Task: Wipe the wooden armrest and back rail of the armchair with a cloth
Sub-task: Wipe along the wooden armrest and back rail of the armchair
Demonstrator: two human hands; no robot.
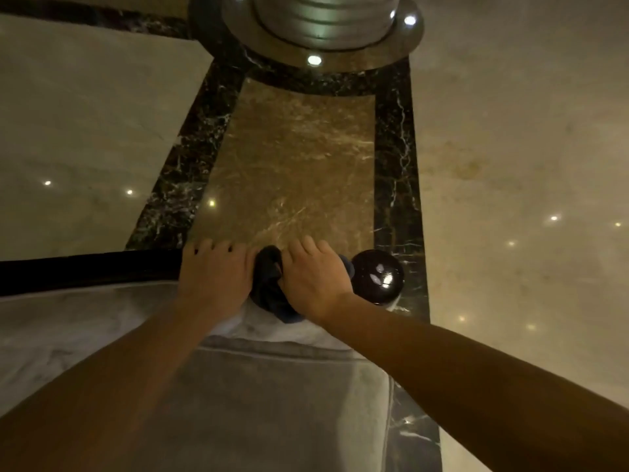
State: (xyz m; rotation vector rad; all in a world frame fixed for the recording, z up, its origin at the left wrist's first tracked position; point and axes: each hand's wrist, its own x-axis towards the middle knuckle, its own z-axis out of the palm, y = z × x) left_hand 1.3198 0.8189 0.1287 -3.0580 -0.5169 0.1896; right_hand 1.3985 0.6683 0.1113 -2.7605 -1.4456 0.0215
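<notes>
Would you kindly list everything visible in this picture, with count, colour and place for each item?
back rail: one, dark glossy wood, running from the left edge to the hands.
round knob: one, dark glossy wood, at the rail's right end.
cloth: one, dark with a bluish edge, bunched on the rail between the hands.
upholstery: one chair's padding, grey, below the rail.
floor: beige marble, with a brown panel at centre framed by black veined bands.
column base: one, metallic, top centre, with small lights set round it.
left hand: one, gripping the rail beside the cloth.
right hand: one, closed on the cloth by the knob.
</notes>
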